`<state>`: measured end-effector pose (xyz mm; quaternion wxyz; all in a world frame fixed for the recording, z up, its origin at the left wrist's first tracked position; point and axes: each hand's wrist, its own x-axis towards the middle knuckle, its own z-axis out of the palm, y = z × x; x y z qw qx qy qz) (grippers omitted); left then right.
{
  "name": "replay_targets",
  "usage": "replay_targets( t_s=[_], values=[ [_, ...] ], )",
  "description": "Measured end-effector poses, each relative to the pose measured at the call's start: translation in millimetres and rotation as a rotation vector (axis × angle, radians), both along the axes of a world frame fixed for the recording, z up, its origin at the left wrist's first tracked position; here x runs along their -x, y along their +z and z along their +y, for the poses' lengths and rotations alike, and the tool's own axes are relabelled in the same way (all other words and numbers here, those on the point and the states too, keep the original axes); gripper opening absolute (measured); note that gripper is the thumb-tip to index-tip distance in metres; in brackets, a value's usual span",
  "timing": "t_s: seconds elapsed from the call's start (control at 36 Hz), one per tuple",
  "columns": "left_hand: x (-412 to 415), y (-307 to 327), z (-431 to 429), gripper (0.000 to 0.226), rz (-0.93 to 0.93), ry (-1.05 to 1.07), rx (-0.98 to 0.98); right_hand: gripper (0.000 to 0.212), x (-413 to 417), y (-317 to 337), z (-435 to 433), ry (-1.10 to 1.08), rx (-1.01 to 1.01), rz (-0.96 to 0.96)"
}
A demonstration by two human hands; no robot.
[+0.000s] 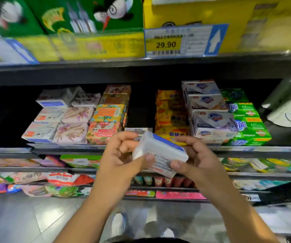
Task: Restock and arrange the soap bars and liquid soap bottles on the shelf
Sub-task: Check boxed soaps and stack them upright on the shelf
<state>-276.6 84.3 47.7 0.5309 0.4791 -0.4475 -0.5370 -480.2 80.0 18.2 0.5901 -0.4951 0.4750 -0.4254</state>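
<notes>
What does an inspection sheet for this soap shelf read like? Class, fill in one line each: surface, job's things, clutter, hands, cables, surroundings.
Surface: dark shelf stocked with soap packs, with a dark gap mid-row.
Job's things: white soap box held in front of the gap; floral bars to the left; yellow packs, white boxes and green packs to the right.
Clutter: white pouch lying at the far right.
Hands: left hand and right hand both grip the white soap box.
Cables: nothing seen.
Surroundings: 29.90 price tag above; lower shelves of packets; tiled floor.
</notes>
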Motion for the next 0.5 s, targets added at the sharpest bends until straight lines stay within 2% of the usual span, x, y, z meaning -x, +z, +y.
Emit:
replay_targets(
  t_s=[0.11, 0.25, 0.39, 0.5],
  values=[
    [-12.8, 5.7, -1.2, 0.064, -0.004, 0.017, 0.019, 0.059, -31.9, 0.4, 0.0, 0.146, -0.013, 0.098],
    [-27.1, -1.5, -1.4, 0.059, -0.102, -0.030, 0.010, 0.065, -70.3, -3.5, 2.1, 0.258, -0.011, 0.032],
    [-52.9, -3.2, -7.1, 0.070, -0.106, -0.015, 0.007, 0.069, -71.5, -6.4, -7.5, 0.162, -0.072, 0.116],
    [-76.0, -8.5, -14.3, 0.069, -0.162, -0.008, 0.017, 0.073, -61.6, 7.1, -20.0, 0.027, 0.044, 0.177]
  ],
)
